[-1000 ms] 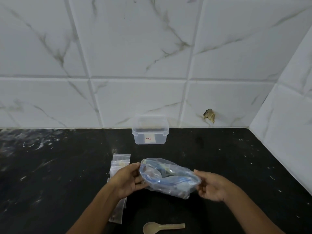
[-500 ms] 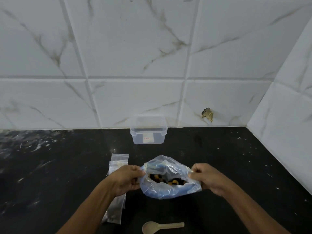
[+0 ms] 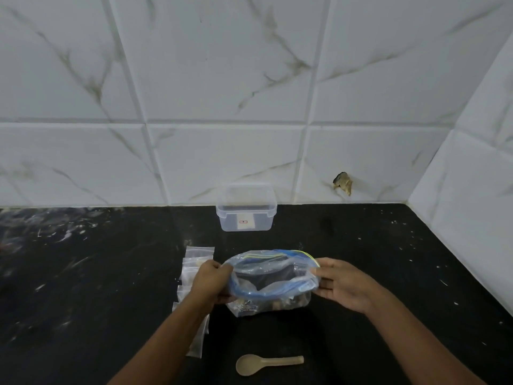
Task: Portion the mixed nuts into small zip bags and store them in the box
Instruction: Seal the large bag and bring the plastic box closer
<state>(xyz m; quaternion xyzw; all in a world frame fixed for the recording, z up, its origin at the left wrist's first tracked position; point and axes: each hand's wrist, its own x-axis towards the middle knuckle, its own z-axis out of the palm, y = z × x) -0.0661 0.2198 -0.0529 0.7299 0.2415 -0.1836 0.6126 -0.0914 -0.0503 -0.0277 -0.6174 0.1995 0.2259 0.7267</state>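
on the black table, a row of small zip bags (image 3: 194, 276) lies just left of the left hand (image 3: 210, 282). both hands, the right hand (image 3: 342, 283) opposite, grip the sides of the large bag of nuts (image 3: 270, 282), holding its mouth open mid-table. the clear box (image 3: 246, 208) sits at the back edge, the spoon (image 3: 266, 364) near the front edge.

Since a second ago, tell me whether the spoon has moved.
No. The spoon keeps its place on the counter, straight in front of the clear box.

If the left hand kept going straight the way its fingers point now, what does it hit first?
The left hand points rightward into the big nut bag it already grips; beyond that, probably the right hand opposite.
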